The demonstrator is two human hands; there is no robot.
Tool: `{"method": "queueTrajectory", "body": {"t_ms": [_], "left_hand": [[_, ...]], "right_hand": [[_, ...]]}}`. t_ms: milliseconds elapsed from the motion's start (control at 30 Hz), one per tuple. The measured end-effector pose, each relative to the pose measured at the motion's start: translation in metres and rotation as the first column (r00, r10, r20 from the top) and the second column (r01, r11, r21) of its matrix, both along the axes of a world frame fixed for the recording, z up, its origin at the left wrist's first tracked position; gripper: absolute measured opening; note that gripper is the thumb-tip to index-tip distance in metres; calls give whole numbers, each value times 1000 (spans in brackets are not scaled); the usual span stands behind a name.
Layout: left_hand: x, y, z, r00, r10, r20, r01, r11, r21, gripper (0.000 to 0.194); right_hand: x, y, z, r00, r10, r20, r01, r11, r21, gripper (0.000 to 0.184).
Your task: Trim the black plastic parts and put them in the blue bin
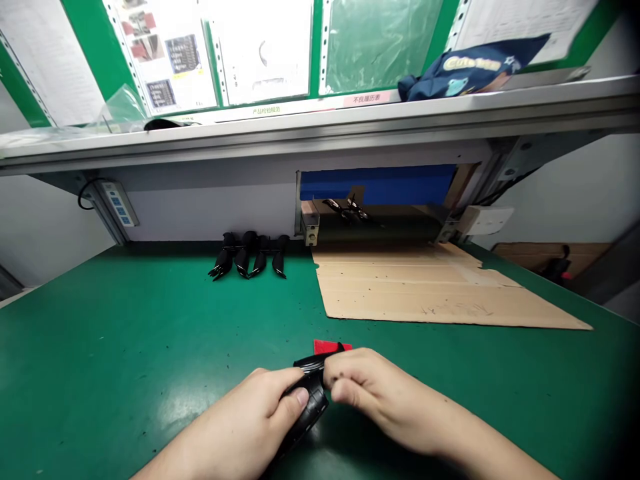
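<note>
My left hand (273,407) is wrapped round a curved, glossy black plastic part (314,397), thumb along its upper side. The part is held tilted just above the green bench, near the front. Against its right end, my right hand (365,390) is closed with curled fingers. A small dark tip shows above those fingers; whether it belongs to the black part or to something else in the hand cannot be told. Just behind the hands lies a small red piece (325,347), partly covered by them.
Several black curved parts (250,255) lie in a row at the back of the green bench (125,347). A cardboard sheet (425,287) runs from an opening holding more dark glossy parts (350,210). Above is a shelf (280,127) with a blue pouch (470,67). A power strip (120,203) hangs left.
</note>
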State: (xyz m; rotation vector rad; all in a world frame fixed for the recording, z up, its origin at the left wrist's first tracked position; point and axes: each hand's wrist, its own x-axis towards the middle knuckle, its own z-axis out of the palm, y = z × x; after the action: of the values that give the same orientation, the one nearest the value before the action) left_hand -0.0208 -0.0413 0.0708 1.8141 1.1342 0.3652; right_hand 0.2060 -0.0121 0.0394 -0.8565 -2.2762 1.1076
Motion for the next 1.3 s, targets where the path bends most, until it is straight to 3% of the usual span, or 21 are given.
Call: {"method": "queueTrajectory", "body": {"t_ms": [100,200,333,433,567,833,1133,1200,1300], "left_hand": [[-2,1,-1,998,31,50,-28,998,-59,37],[-2,2,-6,972,63,228,-11,975,-222,36],[0,4,-16,882,186,433,12,910,-415,41],[3,6,-22,811,291,507,-20,881,-473,37],[7,7,-26,752,316,578,-13,884,-467,32],[10,4,-24,745,381,548,-121,884,-451,33],[10,0,-19,805,318,500,-141,922,-360,37],[9,-1,-17,822,315,474,-153,924,-349,37],[9,-1,-16,845,314,433,-178,928,-326,36]], "right_hand": [[6,4,4,986,-94,-136,84,994,-72,49],[9,6,6,980,-159,-123,156,987,-30,42],[5,2,8,982,-184,53,175,975,137,36],[-1,-3,7,942,-241,232,151,926,347,32],[-7,-5,2,873,-370,318,137,811,569,31],[-14,-2,-7,785,-495,372,87,683,725,38],[-17,0,-11,792,-507,341,68,628,775,31],[-17,0,-12,796,-500,342,65,631,773,30],[-18,0,-14,815,-461,351,77,687,723,28]]}}
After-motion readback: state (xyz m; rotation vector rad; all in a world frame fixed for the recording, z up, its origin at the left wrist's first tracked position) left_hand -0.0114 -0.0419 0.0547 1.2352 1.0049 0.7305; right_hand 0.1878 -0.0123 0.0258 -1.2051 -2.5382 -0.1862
